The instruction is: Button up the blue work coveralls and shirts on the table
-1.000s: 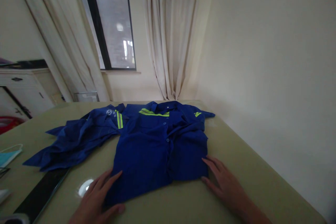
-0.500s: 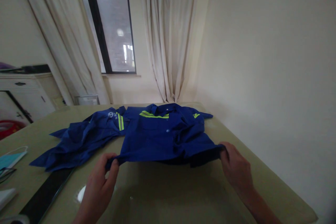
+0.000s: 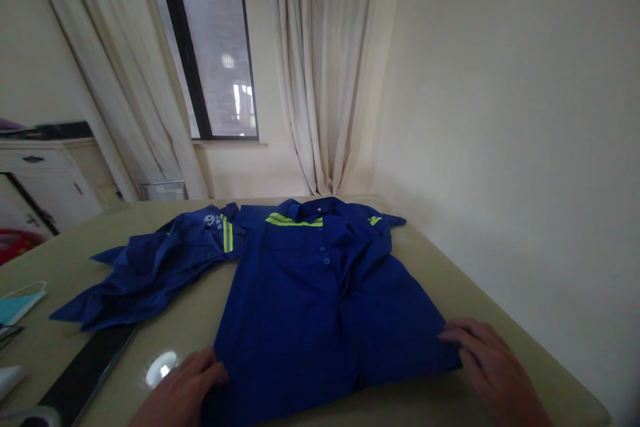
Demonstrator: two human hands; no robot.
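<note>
A dark blue work shirt (image 3: 295,307) lies spread over the table, its collar at the far end and its hem towards me. It has yellow-green reflective stripes across the chest and buttons down the front; creases run down its right half. My left hand (image 3: 187,387) is closed on the near left edge of the hem. At the near right corner, my right hand (image 3: 493,363) pinches the cloth between thumb and fingers. Left of the shirt, a second blue garment (image 3: 150,273) with a white emblem and a reflective stripe lies crumpled, touching the shirt's sleeve.
A long black flat object (image 3: 85,370) lies on the table (image 3: 440,280), partly under the crumpled garment. Farther left are a light blue face mask (image 3: 20,307) and a white object (image 3: 9,380). A wall (image 3: 525,147) borders the table's right side; curtains (image 3: 325,80) hang behind.
Both hands have moved towards me and down, drawing the hem along. The shirt front, bunched and lifted before, now lies longer and flatter. The crumpled garment stays in place.
</note>
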